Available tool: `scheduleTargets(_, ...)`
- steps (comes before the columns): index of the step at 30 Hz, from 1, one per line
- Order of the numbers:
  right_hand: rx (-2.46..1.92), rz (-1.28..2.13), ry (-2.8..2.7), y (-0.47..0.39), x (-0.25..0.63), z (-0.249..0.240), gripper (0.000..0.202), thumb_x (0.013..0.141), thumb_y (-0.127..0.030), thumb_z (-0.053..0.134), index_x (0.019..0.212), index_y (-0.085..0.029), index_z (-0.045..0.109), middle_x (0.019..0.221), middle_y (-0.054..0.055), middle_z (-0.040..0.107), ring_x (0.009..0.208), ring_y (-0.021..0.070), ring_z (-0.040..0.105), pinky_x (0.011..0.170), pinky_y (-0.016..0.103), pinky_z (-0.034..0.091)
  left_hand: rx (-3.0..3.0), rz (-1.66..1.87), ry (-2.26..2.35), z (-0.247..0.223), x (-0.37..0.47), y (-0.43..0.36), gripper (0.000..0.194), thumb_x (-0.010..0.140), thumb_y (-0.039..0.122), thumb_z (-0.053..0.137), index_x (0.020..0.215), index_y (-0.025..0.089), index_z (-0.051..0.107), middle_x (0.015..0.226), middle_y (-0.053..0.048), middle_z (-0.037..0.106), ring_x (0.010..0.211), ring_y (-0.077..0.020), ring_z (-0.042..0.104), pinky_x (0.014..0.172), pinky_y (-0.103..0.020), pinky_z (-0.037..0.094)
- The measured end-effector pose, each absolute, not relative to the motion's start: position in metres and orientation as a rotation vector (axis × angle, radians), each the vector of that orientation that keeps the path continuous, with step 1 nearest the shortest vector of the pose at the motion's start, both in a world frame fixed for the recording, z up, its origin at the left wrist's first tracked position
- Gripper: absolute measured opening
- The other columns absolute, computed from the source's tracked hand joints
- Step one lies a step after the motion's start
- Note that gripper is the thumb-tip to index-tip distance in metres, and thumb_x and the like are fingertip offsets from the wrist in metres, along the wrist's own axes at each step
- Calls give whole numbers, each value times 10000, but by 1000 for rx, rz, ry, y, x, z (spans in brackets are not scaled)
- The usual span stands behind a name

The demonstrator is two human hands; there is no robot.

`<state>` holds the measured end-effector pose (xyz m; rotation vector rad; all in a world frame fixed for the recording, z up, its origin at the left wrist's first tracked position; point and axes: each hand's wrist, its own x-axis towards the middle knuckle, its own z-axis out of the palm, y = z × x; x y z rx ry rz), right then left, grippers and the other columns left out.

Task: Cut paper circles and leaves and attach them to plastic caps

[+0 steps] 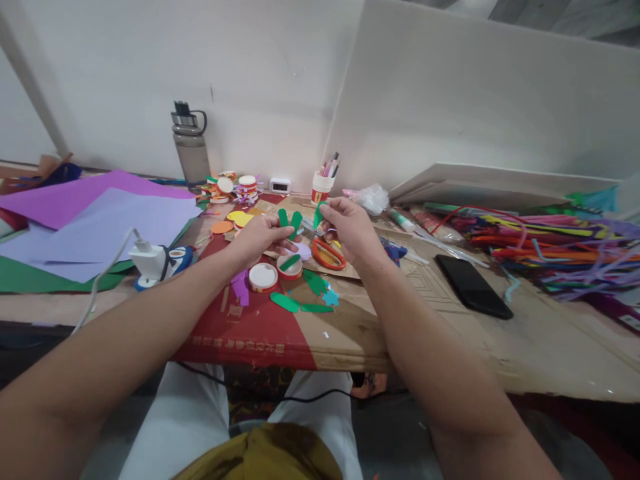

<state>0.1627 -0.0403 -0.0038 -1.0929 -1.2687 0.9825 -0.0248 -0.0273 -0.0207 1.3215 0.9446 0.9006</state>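
Observation:
Between the fingers of my left hand [260,240] are green paper strips [296,221] with rounded ends, fanned into a V. My right hand [349,225] pinches another green paper piece [319,215] a little to the right, apart from the first ones. Below my right hand lie scissors with orange handles [329,255]. Under my hands stand two small paper cups, one white inside [263,277] and one with a green strip across it [290,265]. Green paper cutouts [285,302] and a blue flower shape [331,297] lie nearer me, and purple paper [241,288] sits at the left.
Large purple and lilac sheets [115,220] and a white plug [149,257] are at the left. A water bottle [191,150] and pen cup [321,187] stand at the back. On the right lie a black phone [473,285] and colourful pipe cleaners [565,247].

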Motion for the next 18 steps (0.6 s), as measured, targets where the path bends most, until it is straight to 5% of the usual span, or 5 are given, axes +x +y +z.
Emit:
scheduleTargets(9,-1134,1274,-2212,-73,138,-5,91,777,-239,702,787,-171,642,677,-31,627,610,92,566,586,220,422,1382,1038,942,-30,-30,-17,214,749,309,774,764,140,644,595,18,615,426,-73,531,414,-181,400)
scheduleTargets(18,-1178,1084,-2489,-84,125,-9,138,794,-279,734,783,-149,689,627,-20,630,532,81,509,531,236,336,1352,1072,983,-33,-27,-15,240,747,288,781,674,141,606,535,11,591,411,-64,494,409,-177,334)
